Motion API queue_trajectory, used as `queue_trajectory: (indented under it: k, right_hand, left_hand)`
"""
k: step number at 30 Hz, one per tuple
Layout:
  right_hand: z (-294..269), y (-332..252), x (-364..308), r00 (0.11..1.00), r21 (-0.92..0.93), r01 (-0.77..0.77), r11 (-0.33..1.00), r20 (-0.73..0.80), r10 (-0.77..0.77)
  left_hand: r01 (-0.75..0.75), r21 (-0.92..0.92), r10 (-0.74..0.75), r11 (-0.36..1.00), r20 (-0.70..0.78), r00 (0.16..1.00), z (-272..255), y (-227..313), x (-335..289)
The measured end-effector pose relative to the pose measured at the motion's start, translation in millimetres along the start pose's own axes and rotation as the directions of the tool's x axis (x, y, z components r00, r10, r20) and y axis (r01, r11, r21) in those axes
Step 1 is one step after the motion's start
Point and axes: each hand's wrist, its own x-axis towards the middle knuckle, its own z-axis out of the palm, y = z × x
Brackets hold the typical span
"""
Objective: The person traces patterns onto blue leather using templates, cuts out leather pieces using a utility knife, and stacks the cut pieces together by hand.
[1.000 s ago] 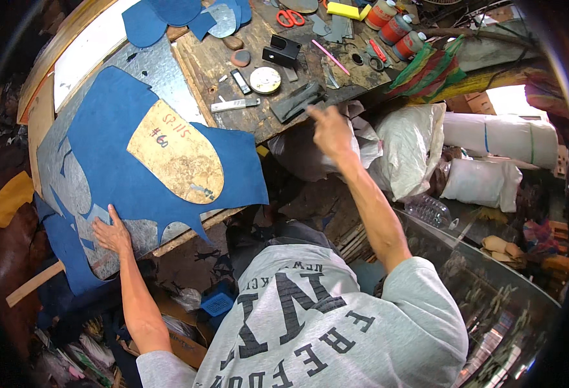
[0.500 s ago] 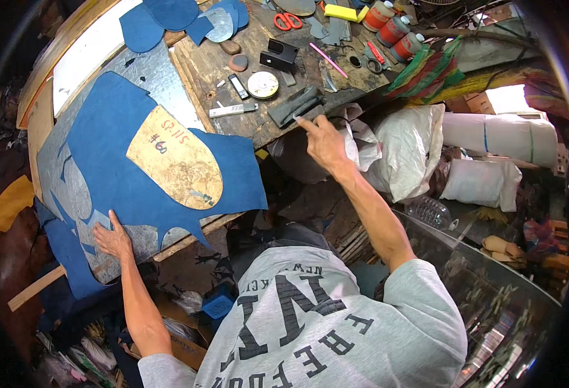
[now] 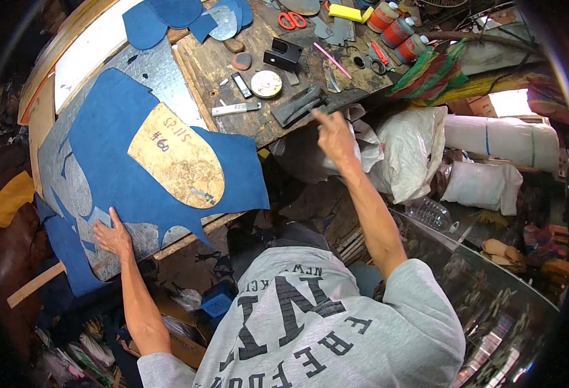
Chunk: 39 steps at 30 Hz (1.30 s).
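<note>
My left hand (image 3: 113, 237) rests with fingers spread on the grey metal sheet (image 3: 126, 249), beside the lower edge of a large blue leather piece (image 3: 103, 142). On that leather lies a tan, rounded template (image 3: 179, 160) with handwritten marks. My right hand (image 3: 336, 139) is closed, thumb and fingers drawn together, just off the near right end of a dark block (image 3: 299, 107) that looks like a sharpening stone. What sits in its fingers, if anything, is too small to make out.
On the wooden bench (image 3: 207, 71) are a snap-off cutter (image 3: 236, 108), a round tin (image 3: 266, 84), a black holder (image 3: 282, 54), a pink pen (image 3: 333, 60), red-handled scissors (image 3: 291, 21) and several bottles (image 3: 397, 32). White sacks (image 3: 407, 152) crowd the right side.
My right hand has drawn back from the dark block, slightly right, and its extended fingers have curled in. My left hand stays in place on the metal sheet.
</note>
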Motion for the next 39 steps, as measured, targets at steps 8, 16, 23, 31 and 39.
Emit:
queue_trajectory:
  k: [8, 16, 23, 31, 39]
  right_hand:
    - [-2, 4, 6, 0.998, -0.030, -0.059, 0.998, 0.003, 0.059]
    - [-1, 3, 8, 1.000, -0.081, -0.018, 0.997, -0.010, 0.018]
    - [-13, -35, -18, 0.991, 0.523, 0.004, 0.852, 0.112, -0.073]
    - [18, -7, -11, 0.995, 0.469, -0.068, 0.881, -0.034, 0.094]
    - [25, -14, -9, 0.958, 0.479, -0.285, 0.830, 0.117, 0.261]
  left_hand:
    - [0.006, 0.023, -0.006, 1.000, -0.003, 1.000, 0, 2, -2]
    - [0.013, 0.019, -0.012, 1.000, -0.016, 1.000, 2, 0, 3]
    - [0.022, -0.007, -0.022, 1.000, -0.033, 0.999, 0, 2, -2]
    - [0.035, 0.001, -0.035, 0.999, 0.011, 0.999, -4, 6, -3]
    - [0.029, 0.002, -0.029, 1.000, 0.033, 0.999, -6, 3, -1]
